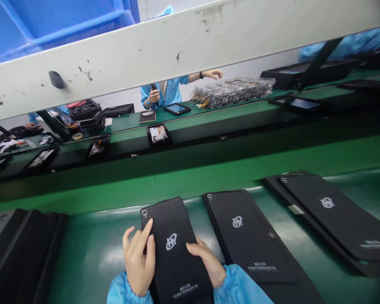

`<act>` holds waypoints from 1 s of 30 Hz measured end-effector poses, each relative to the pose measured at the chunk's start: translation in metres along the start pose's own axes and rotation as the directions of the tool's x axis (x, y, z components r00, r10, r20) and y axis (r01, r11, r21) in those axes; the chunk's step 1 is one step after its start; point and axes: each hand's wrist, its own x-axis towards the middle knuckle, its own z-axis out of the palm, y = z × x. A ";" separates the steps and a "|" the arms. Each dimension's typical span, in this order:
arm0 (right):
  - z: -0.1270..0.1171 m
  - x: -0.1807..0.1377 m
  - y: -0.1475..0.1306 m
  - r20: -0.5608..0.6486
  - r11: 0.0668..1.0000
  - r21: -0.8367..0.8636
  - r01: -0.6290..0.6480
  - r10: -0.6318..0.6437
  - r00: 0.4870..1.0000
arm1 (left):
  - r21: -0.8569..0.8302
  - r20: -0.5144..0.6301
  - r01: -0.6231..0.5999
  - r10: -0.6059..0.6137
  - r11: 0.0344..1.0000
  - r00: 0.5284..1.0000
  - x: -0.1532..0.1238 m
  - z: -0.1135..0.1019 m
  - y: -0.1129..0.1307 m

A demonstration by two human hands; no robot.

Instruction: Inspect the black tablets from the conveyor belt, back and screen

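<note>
Head view, green conveyor belt (91, 253). A black tablet (174, 249) lies back side up at 6 o'clock in the view, logo in the middle, camera hole at its far left corner. It is the nearest of three such units in a row.

Left hand (139, 257): fingers spread and laid flat over the tablet's left edge, index tip reaching toward the camera corner. It presses down and does not pinch. Right hand (207, 261): fingers together, curled against the right edge, thumb on the back cover. Both hands bear on the cover from opposite sides; neither lifts the unit off the belt, as far as can be told.

Second tablet (243, 236) just beside it at 3 o'clock, third tablet (335, 219) farther out at 2 o'clock, resting on a dark tray. Stack of dark trays (19, 249) at 9 o'clock.

Judgement on method: if the back cover is being seated, pressure should go along the edges evenly, both sides at once, so the cover does not sit skewed. Finger pads should stay off the camera hole. The unit should stay flat on the belt and apart from its neighbour, to avoid scuffing.

Across the line at 12 o'clock, a co-worker's blue sleeve (172, 88) and open units.
</note>
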 end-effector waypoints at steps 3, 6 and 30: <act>0.000 0.000 0.000 0.000 1.000 -0.007 0.000 0.000 1.000 | -0.027 0.000 0.023 -0.023 0.999 1.000 -0.002 0.002 -0.001; -0.001 0.001 0.001 -0.004 1.000 -0.018 -0.003 0.003 1.000 | -0.063 -0.030 0.154 -0.156 0.986 0.987 -0.006 0.005 -0.001; 0.014 -0.004 0.003 0.121 0.879 -0.348 0.327 -0.304 0.945 | -0.493 -0.027 0.433 -0.511 0.754 0.859 -0.006 -0.001 0.009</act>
